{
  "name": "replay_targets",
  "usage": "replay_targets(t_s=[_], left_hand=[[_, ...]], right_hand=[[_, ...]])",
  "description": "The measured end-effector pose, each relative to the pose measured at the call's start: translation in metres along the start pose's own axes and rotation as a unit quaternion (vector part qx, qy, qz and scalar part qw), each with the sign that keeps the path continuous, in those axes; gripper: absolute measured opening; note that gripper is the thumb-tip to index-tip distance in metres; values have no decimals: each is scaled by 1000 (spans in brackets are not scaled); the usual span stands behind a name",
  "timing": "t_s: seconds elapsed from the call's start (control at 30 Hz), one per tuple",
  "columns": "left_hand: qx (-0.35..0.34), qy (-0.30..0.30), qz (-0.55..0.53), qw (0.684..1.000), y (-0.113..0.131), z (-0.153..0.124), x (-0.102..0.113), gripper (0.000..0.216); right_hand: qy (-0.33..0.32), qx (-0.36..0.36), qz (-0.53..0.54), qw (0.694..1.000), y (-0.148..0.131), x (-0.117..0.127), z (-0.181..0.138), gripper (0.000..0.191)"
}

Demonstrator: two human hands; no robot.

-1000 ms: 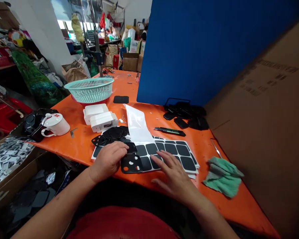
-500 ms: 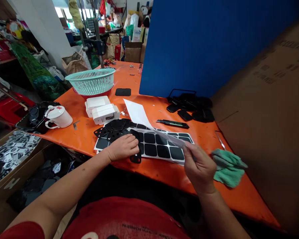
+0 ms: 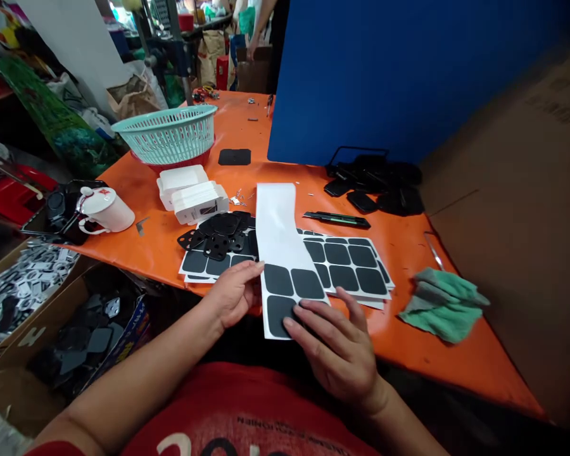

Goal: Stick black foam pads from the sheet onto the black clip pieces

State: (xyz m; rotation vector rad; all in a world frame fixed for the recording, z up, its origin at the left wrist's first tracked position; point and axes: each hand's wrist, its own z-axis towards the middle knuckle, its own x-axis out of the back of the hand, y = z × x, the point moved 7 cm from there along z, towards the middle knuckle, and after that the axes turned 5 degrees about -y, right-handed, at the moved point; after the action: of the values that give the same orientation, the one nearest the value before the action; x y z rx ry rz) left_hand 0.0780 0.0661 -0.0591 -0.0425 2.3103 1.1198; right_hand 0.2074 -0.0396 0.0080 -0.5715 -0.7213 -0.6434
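A white sticker sheet (image 3: 279,221) with dark grey rounded-square stickers at its near end slants up in front of me. My left hand (image 3: 235,292) pinches its left edge, thumb on top and fingers partly hidden behind. Over the near right corner lies my right hand (image 3: 339,351), fingertips touching a sticker (image 3: 279,313), its thumb out of sight. Under the raised sheet are stacked sticker sheets (image 3: 361,280) on the table. Black perforated plates (image 3: 217,246) lie piled on their left part. Whether a plate is behind the raised sheet cannot be seen.
A utility knife (image 3: 337,220) lies behind the stack, small white boxes (image 3: 200,201) to its left. A green cloth (image 3: 444,304) rests at right beside a cardboard wall (image 3: 508,253). A blue panel (image 3: 361,82), basket (image 3: 171,134) and lidded mug (image 3: 109,212) stand around the orange table (image 3: 240,114).
My right hand has brought the sheet left and turned it toward me. My left hand has come off the black plates onto the sheet's edge. A person's arm now shows at the back.
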Motion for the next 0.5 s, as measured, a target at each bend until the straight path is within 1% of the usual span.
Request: replay_targets(t_s=[0.03, 0.1, 0.17, 0.23, 0.33, 0.37, 0.4, 0.43, 0.5], left_hand=[[-3, 22, -52, 998, -3, 0, 2, 21], [-7, 40, -81, 996, -8, 2, 5, 24], [-4, 41, -71, 997, -11, 4, 7, 27], [-17, 51, -54, 997, -11, 4, 8, 31], [-29, 56, -23, 998, -13, 1, 3, 35], [-22, 47, -5, 999, -16, -1, -2, 36], [-13, 33, 16, 999, -19, -3, -8, 36], [-3, 16, 36, 999, -22, -5, -14, 35], [13, -13, 58, 998, -28, -9, -26, 34]], right_hand=[[-13, 1, 9, 1000, -1, -4, -2, 29], [-29, 6, 17, 999, -2, -10, -5, 29], [-39, 19, 20, 999, -4, -13, -9, 29], [-52, 36, 22, 998, -5, -14, -13, 30], [-107, 43, 55, 992, -4, -15, -20, 26], [-117, 25, 74, 990, -1, -13, -21, 29], [-116, -9, 91, 989, 5, -10, -22, 32], [-101, -54, 103, 988, 13, -6, -21, 34], [-54, -141, 105, 983, 28, 3, -20, 34]])
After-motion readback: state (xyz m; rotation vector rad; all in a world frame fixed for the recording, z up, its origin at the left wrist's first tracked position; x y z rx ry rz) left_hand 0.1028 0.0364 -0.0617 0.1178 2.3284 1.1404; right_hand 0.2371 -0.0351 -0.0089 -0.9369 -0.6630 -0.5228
